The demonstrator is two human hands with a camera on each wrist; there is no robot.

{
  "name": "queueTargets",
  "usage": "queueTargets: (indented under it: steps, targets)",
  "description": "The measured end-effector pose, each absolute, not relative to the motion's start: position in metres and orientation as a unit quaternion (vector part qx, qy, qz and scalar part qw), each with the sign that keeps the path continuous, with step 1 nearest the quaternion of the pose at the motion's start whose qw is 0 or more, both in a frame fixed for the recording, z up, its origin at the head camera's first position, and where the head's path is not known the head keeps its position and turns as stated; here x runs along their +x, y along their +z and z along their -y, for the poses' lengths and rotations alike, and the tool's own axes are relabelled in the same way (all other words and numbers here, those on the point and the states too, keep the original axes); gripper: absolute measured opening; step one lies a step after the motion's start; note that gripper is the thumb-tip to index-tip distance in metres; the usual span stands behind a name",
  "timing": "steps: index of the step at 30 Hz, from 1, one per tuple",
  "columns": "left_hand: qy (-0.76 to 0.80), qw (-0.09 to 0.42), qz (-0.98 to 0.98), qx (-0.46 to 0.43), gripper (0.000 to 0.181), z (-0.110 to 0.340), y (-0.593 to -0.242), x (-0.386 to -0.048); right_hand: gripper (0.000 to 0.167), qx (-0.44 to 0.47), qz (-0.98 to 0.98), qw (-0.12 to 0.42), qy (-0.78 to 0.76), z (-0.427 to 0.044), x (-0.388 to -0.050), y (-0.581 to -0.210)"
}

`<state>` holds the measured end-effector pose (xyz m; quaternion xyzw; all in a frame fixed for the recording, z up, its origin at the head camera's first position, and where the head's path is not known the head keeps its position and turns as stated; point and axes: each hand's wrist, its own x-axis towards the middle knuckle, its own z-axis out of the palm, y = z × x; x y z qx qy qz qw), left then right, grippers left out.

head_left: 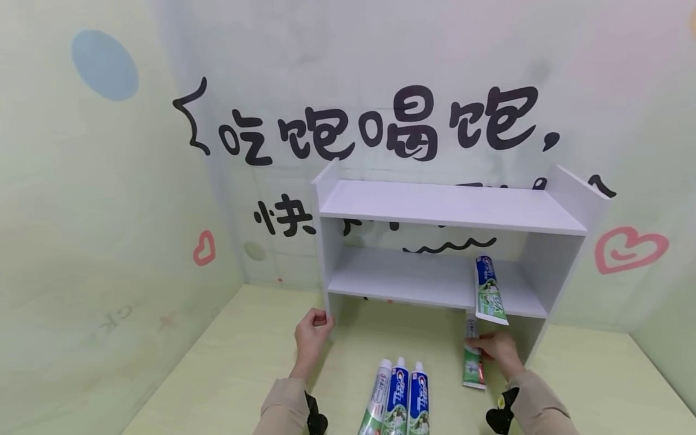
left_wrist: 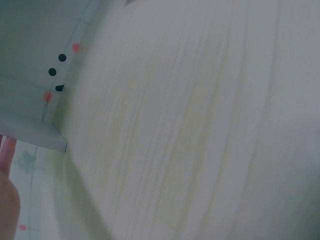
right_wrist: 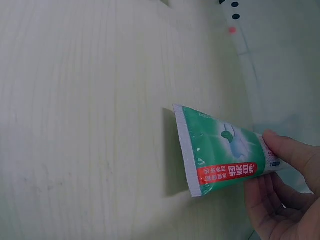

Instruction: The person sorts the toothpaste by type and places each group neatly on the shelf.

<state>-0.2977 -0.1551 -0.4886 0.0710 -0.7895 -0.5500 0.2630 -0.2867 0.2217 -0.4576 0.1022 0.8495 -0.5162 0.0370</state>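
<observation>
My right hand (head_left: pixel 499 348) pinches a green-and-white toothpaste tube (head_left: pixel 474 362) below the middle board, near the right side panel. In the right wrist view, thumb and fingers hold this tube (right_wrist: pixel 225 150) by its narrower end, its flat crimped end pointing away from the hand. At the left, my left hand (head_left: pixel 313 332) grips the lower front edge of the white shelf's (head_left: pixel 323 266) side panel. Only a bit of that hand (left_wrist: pixel 7 200) shows beside the panel in the left wrist view. A blue-and-green toothpaste tube (head_left: pixel 491 290) lies on the middle board, its crimped end jutting over the front edge.
Three toothpaste tubes lie side by side on the pale wood-grain table (head_left: pixel 217 374): a silver-and-green tube (head_left: pixel 379 389) and two blue tubes, one in the middle (head_left: pixel 399 389) and one at right (head_left: pixel 418 393). Behind the shelf stands a wall (head_left: pixel 380 54) with black lettering.
</observation>
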Motion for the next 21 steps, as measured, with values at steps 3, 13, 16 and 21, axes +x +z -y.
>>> queueTargets:
  steps: [3, 13, 16, 21]
  targets:
    - [-0.555, 0.257, 0.788, 0.072, 0.01, 0.1557, -0.4896, -0.2982, 0.045, 0.101, -0.842, 0.032, -0.529, -0.2234, -0.2882, -0.459]
    - [-0.56, 0.256, 0.785, 0.072, 0.011, 0.1567, -0.4913, -0.2998, 0.044, 0.115, -0.818, 0.032, -0.562, -0.2261, -0.2921, -0.4606]
    - [-0.559, 0.256, 0.785, 0.073, 0.011, 0.1563, -0.4914, -0.3003, 0.046, 0.118, -0.823, 0.035, -0.554, -0.2268, -0.2935, -0.4614]
    - [-0.554, 0.256, 0.788, 0.077, 0.011, 0.1564, -0.4905, -0.2998, 0.046, 0.121, -0.836, 0.037, -0.534, -0.227, -0.296, -0.4641]
